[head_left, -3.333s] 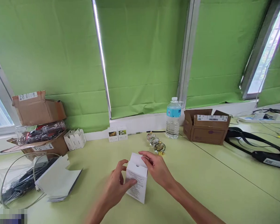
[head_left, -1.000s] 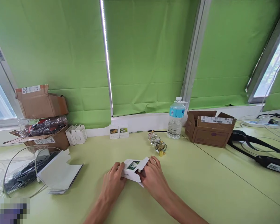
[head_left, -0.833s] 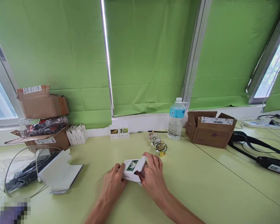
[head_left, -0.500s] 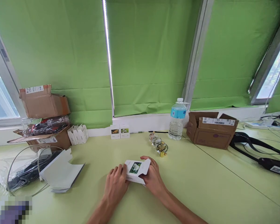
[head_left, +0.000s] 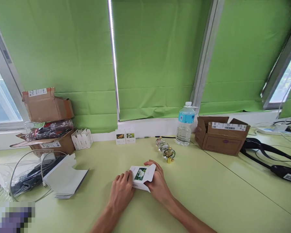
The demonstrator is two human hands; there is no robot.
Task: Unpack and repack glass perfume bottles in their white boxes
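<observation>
A small white cardboard box (head_left: 140, 176) with a flower picture on its upper face lies on its side between my hands. My left hand (head_left: 122, 186) grips its left end, thumb hidden behind the box. At the right end, where an end flap stands out, my right hand (head_left: 158, 181) has its fingers wrapped round the flap and box edge. Some of those fingers are out of sight behind the flap. Beyond the box lies a row of round, glittery foil-like pieces (head_left: 165, 150) with a gold end. Two white picture boxes (head_left: 125, 137) stand upright by the wall.
A water bottle (head_left: 185, 126) and an opened brown carton (head_left: 221, 137) stand at the back right, beside a black headset-like strap (head_left: 271, 158). On the left are stacked cartons (head_left: 48, 105), white boxes (head_left: 82, 139), folded white card (head_left: 65, 178) and a bagged cable (head_left: 34, 178).
The box has gone from upright, with its printed text side facing me, to lying down with the flower picture up. My right hand has shifted from its top to its right end.
</observation>
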